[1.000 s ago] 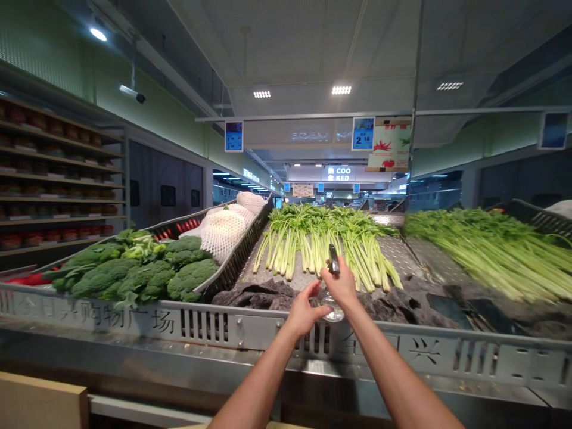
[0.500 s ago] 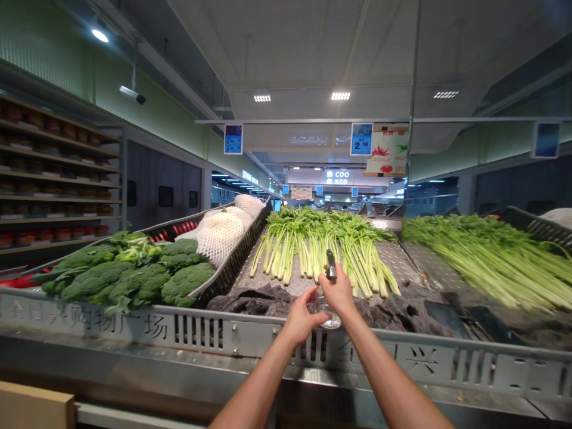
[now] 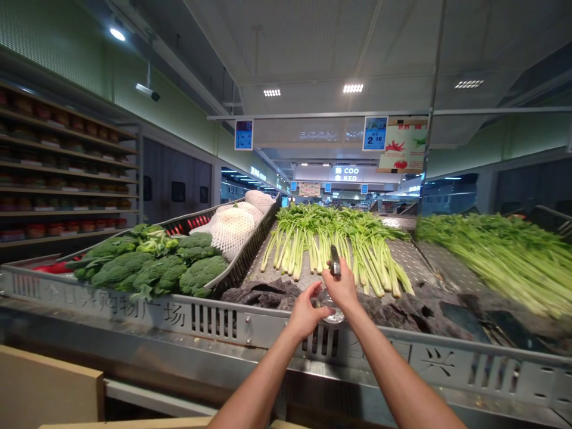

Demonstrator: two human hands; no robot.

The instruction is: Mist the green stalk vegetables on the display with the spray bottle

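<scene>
Both my hands are on a spray bottle with a black trigger head and a clear body. Wrapped round its neck is my right hand, the black head sticking up above the fingers. My left hand curves about the clear body from the left, thumb toward its base. Celery lies in a row just beyond, leaves to the back and stalk ends toward me. A dark, wrinkled wet cloth runs along the front of the celery bed, partly behind my hands.
On the left, broccoli and white-netted produce fill a tilted crate. A grey slotted rail edges the display. The mirror on the right reflects celery. Cardboard boxes stand at lower left.
The view has shifted slightly left, so the display appears farther right and more cardboard shows below. Both hands keep the same hold on the spray bottle.
</scene>
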